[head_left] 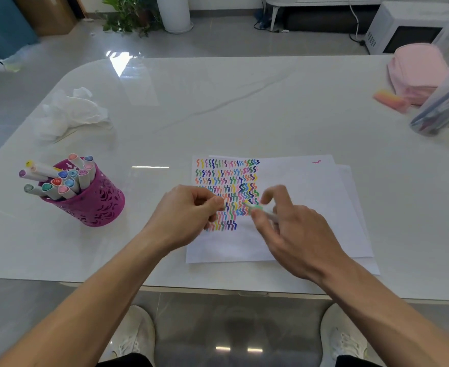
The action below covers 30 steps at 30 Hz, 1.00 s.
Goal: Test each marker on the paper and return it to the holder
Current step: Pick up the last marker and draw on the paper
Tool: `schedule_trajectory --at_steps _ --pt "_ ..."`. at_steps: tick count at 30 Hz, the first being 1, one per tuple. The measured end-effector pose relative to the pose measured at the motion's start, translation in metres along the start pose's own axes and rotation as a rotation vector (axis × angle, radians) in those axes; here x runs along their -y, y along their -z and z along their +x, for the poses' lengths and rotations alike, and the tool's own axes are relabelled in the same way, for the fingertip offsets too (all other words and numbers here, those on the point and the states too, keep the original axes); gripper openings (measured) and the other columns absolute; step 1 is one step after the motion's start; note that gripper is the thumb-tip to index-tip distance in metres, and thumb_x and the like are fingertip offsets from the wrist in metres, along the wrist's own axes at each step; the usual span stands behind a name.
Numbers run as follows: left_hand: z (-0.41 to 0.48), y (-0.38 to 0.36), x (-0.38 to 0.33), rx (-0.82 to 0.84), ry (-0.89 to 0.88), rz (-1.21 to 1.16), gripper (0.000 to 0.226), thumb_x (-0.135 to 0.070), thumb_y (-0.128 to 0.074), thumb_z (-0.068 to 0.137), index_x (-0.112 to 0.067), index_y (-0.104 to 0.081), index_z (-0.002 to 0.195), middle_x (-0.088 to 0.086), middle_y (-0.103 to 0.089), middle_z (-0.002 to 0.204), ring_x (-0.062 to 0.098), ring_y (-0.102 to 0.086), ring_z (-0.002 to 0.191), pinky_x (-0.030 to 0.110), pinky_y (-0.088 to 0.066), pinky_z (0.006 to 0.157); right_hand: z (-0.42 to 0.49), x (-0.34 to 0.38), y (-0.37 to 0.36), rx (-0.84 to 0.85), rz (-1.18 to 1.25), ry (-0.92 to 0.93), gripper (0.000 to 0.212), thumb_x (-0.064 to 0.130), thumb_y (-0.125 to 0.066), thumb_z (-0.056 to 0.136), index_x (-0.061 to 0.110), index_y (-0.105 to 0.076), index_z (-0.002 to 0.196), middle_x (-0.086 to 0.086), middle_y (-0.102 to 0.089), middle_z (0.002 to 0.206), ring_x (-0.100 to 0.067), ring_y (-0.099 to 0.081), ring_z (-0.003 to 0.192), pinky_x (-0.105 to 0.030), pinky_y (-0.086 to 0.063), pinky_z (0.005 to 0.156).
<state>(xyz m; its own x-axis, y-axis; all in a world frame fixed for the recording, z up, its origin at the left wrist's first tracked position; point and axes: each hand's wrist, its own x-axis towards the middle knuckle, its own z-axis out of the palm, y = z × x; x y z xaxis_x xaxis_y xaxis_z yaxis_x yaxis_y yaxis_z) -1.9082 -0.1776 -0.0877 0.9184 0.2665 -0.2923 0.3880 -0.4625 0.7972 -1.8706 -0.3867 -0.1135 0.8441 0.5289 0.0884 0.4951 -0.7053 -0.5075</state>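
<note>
Past the shoes (pixel 136 337), the right hand (pixel 295 229) pinches a green-ended marker (pixel 258 207) just right of the curled fingers of the left hand (pixel 189 213) — seemingly pinching its cap, blurred — above the paper (pixel 297 194). A misaligned push could ink fingertips; the holder (pixel 93 197) stands well left.

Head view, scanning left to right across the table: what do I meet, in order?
Purple marker holder → left hand → right hand → orange-pink block → clear case of pens.
</note>
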Motion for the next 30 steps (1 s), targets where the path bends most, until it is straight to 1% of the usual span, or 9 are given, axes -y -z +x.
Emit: schedule_trajectory --at_steps 3,6,10,12,13,15,17,20,30 --pt "0.004 -0.001 0.005 -0.077 -0.073 0.163 0.022 -0.034 -0.058 0.099 -0.020 -0.073 0.090 -0.001 -0.069 0.074 0.014 -0.064 0.067 0.027 -0.051 0.062 0.003 -0.004 0.002 0.010 0.279 -0.035 0.024 0.023 -0.045 0.106 0.037 -0.036 0.123 0.002 -0.057 0.081 -0.018 -0.051 0.058 -0.037 -0.039 0.058" --pt "0.002 -0.004 0.008 -0.086 -0.171 0.291 0.015 -0.031 -0.057 0.100 -0.025 -0.068 0.092 -0.008 -0.061 0.069 0.008 -0.055 0.063 0.015 -0.037 0.053 0.007 -0.001 0.006 0.015 0.646 -0.145 0.029 0.011 -0.041 0.108 0.032 -0.060 0.112 0.001 -0.066 0.095 -0.015 -0.056 0.062 -0.030 -0.047 0.059" --pt "0.004 -0.008 0.014 -0.037 -0.271 0.443 0.021 -0.031 -0.055 0.101 -0.028 -0.066 0.118 -0.015 -0.059 0.079 0.007 -0.055 0.077 0.025 -0.040 0.073 0.010 -0.001 0.008 0.069 1.043 -0.236 0.038 -0.011 -0.043 0.100 0.012 -0.068 0.116 -0.014 -0.074 0.095 -0.029 -0.072 0.082 -0.040 -0.062 0.077" --pt "0.004 -0.010 0.016 0.011 -0.270 0.515 0.034 -0.032 -0.050 0.102 -0.028 -0.057 0.136 -0.008 -0.067 0.109 0.016 -0.059 0.104 0.031 -0.045 0.088 0.009 -0.003 0.006 0.054 0.969 -0.193 0.016 0.007 -0.067 0.097 0.012 -0.064 0.111 -0.009 -0.069 0.082 -0.025 -0.070 0.075 -0.036 -0.061 0.075" --pt "0.004 -0.010 0.016 0.027 -0.262 0.537 0.038 -0.033 -0.049 0.103 -0.028 -0.053 0.140 -0.005 -0.065 0.126 0.019 -0.057 0.117 0.034 -0.045 0.096 0.008 -0.003 0.005 0.045 0.906 -0.190 0.020 0.022 -0.073 0.092 0.012 -0.063 0.105 -0.009 -0.065 0.076 -0.023 -0.066 0.069 -0.035 -0.060 0.070" --pt "0.003 -0.011 0.015 0.043 -0.245 0.550 0.040 -0.033 -0.046 0.104 -0.028 -0.050 0.144 -0.004 -0.058 0.140 0.021 -0.052 0.129 0.035 -0.043 0.104 0.006 -0.003 0.001 0.043 0.852 -0.203 0.025 0.037 -0.066 0.096 0.013 -0.065 0.092 -0.013 -0.061 0.068 -0.023 -0.061 0.061 -0.037 -0.053 0.060" --pt "0.004 -0.012 0.013 0.045 -0.243 0.568 0.040 -0.033 -0.044 0.105 -0.027 -0.051 0.144 -0.003 -0.057 0.142 0.021 -0.050 0.130 0.034 -0.042 0.104 0.005 -0.005 -0.004 0.042 0.873 -0.227 0.026 0.026 -0.054 0.106 0.014 -0.068 0.088 -0.013 -0.062 0.064 -0.027 -0.062 0.057 -0.038 -0.048 0.055" --pt "0.005 -0.012 0.013 0.045 -0.246 0.577 0.040 -0.033 -0.043 0.105 -0.026 -0.052 0.143 -0.002 -0.058 0.141 0.020 -0.051 0.129 0.033 -0.042 0.103 0.004 -0.004 -0.008 0.043 0.885 -0.243 0.003 0.012 -0.059 0.101 0.013 -0.059 0.098 -0.015 -0.069 0.068 -0.030 -0.066 0.056 -0.037 -0.050 0.052" --pt "0.010 -0.011 0.017 0.036 -0.238 0.528 0.039 -0.033 -0.044 0.105 -0.028 -0.054 0.142 -0.002 -0.063 0.134 0.020 -0.055 0.124 0.033 -0.045 0.099 0.004 -0.002 -0.017 0.025 0.851 -0.268 0.024 0.007 -0.071 0.094 0.007 -0.052 0.080 -0.013 -0.075 0.070 -0.032 -0.073 0.060 -0.039 -0.058 0.057"
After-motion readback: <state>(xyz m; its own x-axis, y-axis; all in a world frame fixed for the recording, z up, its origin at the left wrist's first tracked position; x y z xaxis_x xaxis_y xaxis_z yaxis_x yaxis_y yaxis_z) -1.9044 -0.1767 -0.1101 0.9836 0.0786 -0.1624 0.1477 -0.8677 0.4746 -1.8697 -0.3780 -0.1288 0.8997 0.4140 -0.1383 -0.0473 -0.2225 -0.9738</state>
